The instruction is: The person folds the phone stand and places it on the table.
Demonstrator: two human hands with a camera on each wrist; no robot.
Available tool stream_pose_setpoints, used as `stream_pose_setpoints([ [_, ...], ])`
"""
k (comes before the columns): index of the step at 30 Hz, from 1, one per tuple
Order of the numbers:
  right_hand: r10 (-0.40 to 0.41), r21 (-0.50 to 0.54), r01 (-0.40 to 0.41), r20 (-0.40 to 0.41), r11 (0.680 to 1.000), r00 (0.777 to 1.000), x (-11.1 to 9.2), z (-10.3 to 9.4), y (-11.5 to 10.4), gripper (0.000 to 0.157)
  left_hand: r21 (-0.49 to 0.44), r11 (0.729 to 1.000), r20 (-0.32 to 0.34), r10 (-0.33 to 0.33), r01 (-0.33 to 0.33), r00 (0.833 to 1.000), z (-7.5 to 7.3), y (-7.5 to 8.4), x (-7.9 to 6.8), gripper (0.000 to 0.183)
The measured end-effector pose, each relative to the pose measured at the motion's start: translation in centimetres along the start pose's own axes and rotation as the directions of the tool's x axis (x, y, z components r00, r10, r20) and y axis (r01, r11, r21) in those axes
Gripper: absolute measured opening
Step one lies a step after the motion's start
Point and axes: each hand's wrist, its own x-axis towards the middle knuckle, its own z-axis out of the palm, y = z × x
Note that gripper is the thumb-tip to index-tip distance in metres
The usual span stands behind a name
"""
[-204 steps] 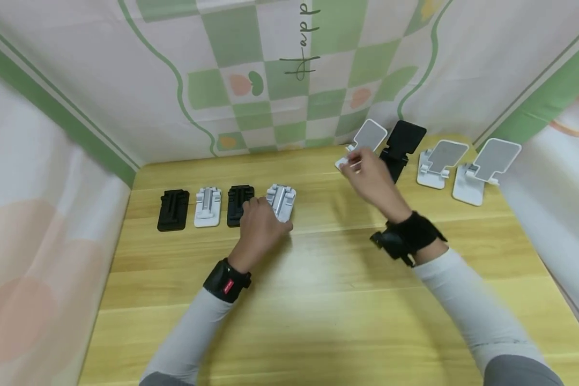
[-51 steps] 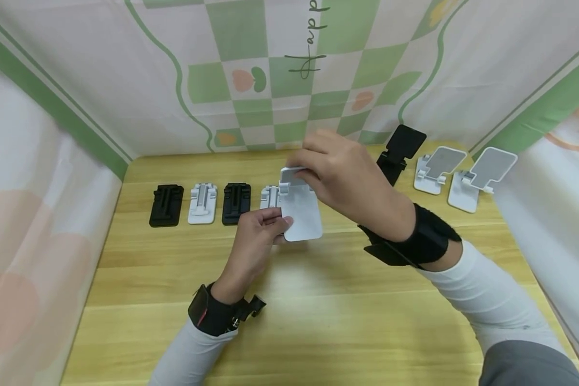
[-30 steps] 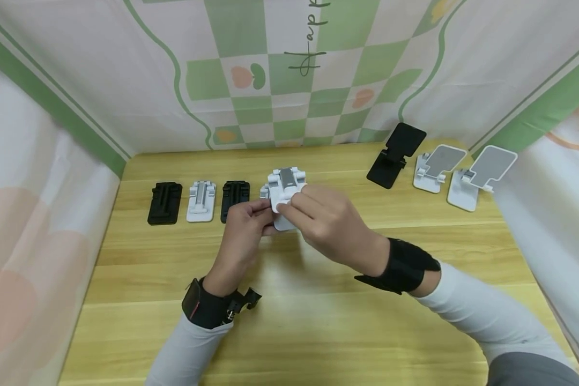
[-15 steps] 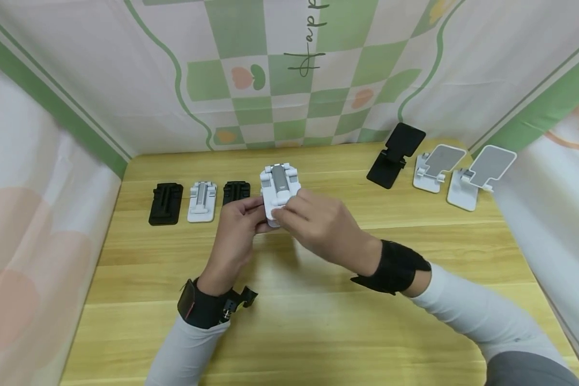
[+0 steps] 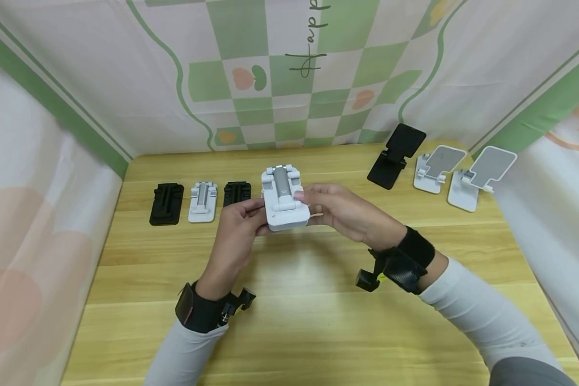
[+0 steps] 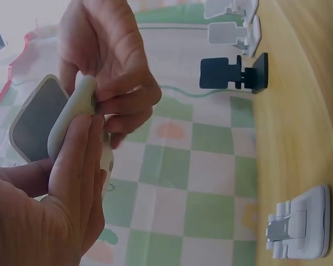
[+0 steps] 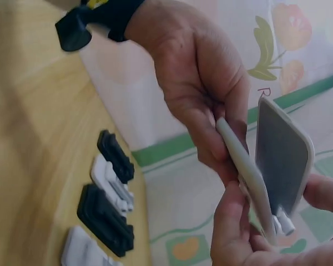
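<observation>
A white phone stand [image 5: 282,198] is held above the table between both hands. My left hand [image 5: 236,236] grips its left edge, and my right hand [image 5: 349,214] holds its right edge with the thumb on the upper face. In the right wrist view its grey-padded plate [image 7: 283,158] stands at an angle to the white base [image 7: 247,172]. Beneath, a row of folded stands lies on the table: a black one [image 5: 166,203], a white one [image 5: 202,202] and another black one [image 5: 237,192]. The row's last white stand [image 6: 302,224], hidden in the head view, shows in the left wrist view.
At the back right stand an unfolded black phone stand [image 5: 395,155] and two unfolded white ones, the nearer [image 5: 436,169] and the far-right one [image 5: 480,177]. A patterned curtain [image 5: 289,80] hangs along the wooden table's [image 5: 318,321] back edge and both sides.
The white stand left its place beside the unfolded black one and came to the middle in both hands. Its plate was tilted about. My right hand shifted from its lower front to its right edge.
</observation>
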Motion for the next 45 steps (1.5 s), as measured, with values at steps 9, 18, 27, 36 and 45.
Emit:
stream_pose_setpoints([
  [9, -0.028, 0.032, 0.027, 0.052, 0.999, 0.998, 0.3, -0.2, 0.4, 0.041, -0.06, 0.998, 0.038, -0.03, 0.033, 0.999, -0.2, 0.2, -0.1, 0.033],
  [18, -0.038, 0.006, 0.038, 0.049, 0.999, 0.998, 0.4, -0.2, 0.5, 0.04, -0.133, 0.989, 0.086, -0.046, 0.058, 0.995, -0.5, 0.5, -0.2, 0.037],
  [27, -0.029, -0.039, 0.029, 0.0, 0.999, 1.0, 0.4, 0.0, 0.8, 0.034, 0.018, 0.997, 0.042, -0.08, 0.079, 0.996, -0.5, 0.5, -0.2, 0.03],
  [36, -0.053, -0.071, 0.053, 0.001, 0.996, 0.999, 0.4, 0.1, 1.1, 0.03, 0.084, 0.992, 0.036, -0.095, 0.092, 0.995, -0.6, 0.7, -0.2, 0.029],
  [45, -0.065, -0.037, 0.064, -0.026, 0.997, 0.998, 0.6, 0.3, 2.2, 0.032, 0.484, 0.874, 0.047, 0.021, -0.041, 0.999, -0.6, 1.6, -0.4, 0.064],
])
